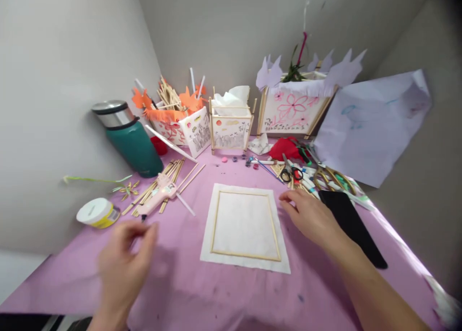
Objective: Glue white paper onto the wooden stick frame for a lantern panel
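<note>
A square frame of thin wooden sticks [216, 220] lies flat on a sheet of white paper [245, 266] in front of me. My right hand [306, 215] hovers or rests by the paper's right edge, fingers loosely stretched and nothing held. On the left, my left hand [126, 254] is raised, slightly blurred, its fingers loosely curled with a gap to the thumb; I see nothing in it. Just beyond it, a pink hot glue gun [162, 194] lies across a pile of wooden sticks [175, 170], a glue stick [186, 205] beside it.
A teal bottle [133, 146] and a white-lidded tub [97, 213] stand left. Decorated boxes [231, 131] line the back wall. Scissors [290, 172], markers [306, 182] and a black phone [352, 227] lie right, near a drawn-on paper sheet [371, 129].
</note>
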A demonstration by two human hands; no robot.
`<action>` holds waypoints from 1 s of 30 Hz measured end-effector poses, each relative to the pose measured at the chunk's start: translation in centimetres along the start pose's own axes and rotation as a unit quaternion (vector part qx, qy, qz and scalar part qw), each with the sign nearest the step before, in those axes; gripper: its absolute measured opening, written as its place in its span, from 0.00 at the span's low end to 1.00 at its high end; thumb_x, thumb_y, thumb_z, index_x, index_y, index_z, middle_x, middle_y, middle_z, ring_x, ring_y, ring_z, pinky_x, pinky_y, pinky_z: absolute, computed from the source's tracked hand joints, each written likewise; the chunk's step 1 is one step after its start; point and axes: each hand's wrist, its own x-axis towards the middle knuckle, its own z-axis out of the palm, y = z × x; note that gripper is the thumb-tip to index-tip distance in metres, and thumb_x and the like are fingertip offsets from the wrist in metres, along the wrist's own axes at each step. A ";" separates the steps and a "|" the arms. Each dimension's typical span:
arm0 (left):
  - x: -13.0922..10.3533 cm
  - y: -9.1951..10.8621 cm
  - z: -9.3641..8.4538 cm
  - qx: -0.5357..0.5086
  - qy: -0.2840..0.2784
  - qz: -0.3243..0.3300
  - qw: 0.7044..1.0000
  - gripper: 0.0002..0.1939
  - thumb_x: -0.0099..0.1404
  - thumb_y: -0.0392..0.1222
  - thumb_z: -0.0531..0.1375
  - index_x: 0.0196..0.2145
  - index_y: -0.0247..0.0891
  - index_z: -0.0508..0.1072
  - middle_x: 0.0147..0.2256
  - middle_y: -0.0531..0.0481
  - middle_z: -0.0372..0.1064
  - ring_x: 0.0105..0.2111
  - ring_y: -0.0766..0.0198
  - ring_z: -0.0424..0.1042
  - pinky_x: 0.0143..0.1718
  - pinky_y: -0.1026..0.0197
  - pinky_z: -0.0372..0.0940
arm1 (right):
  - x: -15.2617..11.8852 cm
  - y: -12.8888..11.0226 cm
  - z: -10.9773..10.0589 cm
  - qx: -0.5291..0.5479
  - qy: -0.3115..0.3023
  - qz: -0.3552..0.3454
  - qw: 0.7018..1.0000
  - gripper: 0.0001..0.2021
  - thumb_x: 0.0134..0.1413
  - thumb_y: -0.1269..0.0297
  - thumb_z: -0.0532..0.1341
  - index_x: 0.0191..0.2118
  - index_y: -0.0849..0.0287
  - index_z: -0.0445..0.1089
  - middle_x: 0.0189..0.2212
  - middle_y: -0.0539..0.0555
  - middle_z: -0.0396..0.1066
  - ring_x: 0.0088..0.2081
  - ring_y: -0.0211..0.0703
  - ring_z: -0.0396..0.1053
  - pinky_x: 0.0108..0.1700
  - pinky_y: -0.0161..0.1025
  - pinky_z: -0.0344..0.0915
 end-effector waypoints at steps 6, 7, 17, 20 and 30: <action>7.9 8.8 11.7 0.103 -0.312 0.238 0.914 0.12 0.64 0.35 0.53 0.44 0.40 0.71 0.44 0.47 0.70 0.44 0.60 0.70 0.44 0.60 0.63 | 3.8 -0.7 2.0 -0.017 -0.001 0.033 0.999 0.12 0.61 0.67 0.52 0.42 0.58 0.73 0.40 0.58 0.72 0.40 0.46 0.69 0.39 0.39 0.57; 8.5 9.0 13.0 0.119 -0.321 0.240 0.909 0.13 0.64 0.34 0.53 0.44 0.39 0.71 0.45 0.45 0.69 0.44 0.59 0.70 0.44 0.60 0.62 | 3.9 -0.7 2.4 -0.015 0.001 0.034 0.999 0.12 0.61 0.67 0.52 0.43 0.58 0.72 0.40 0.58 0.72 0.40 0.46 0.69 0.39 0.38 0.57; 9.2 7.8 16.1 0.173 -0.333 0.220 0.901 0.07 0.65 0.37 0.53 0.36 0.40 0.72 0.39 0.48 0.69 0.37 0.61 0.71 0.36 0.61 0.61 | 4.4 -0.1 4.3 -0.008 0.008 0.051 0.999 0.09 0.61 0.68 0.52 0.36 0.58 0.69 0.36 0.54 0.70 0.39 0.44 0.68 0.37 0.37 0.55; 9.1 8.0 16.3 0.182 -0.325 0.211 0.904 0.07 0.66 0.37 0.52 0.37 0.40 0.70 0.39 0.48 0.69 0.36 0.61 0.71 0.34 0.62 0.60 | 4.5 -0.1 4.9 -0.008 0.012 0.062 0.998 0.09 0.62 0.68 0.51 0.37 0.59 0.68 0.37 0.55 0.69 0.38 0.43 0.68 0.35 0.37 0.54; 8.4 9.3 15.9 0.165 -0.239 0.254 0.923 0.13 0.67 0.35 0.49 0.45 0.38 0.69 0.48 0.44 0.68 0.44 0.56 0.70 0.42 0.56 0.64 | 4.1 0.4 5.1 0.025 0.050 0.062 0.997 0.10 0.64 0.67 0.50 0.41 0.58 0.69 0.41 0.55 0.70 0.41 0.44 0.68 0.40 0.37 0.59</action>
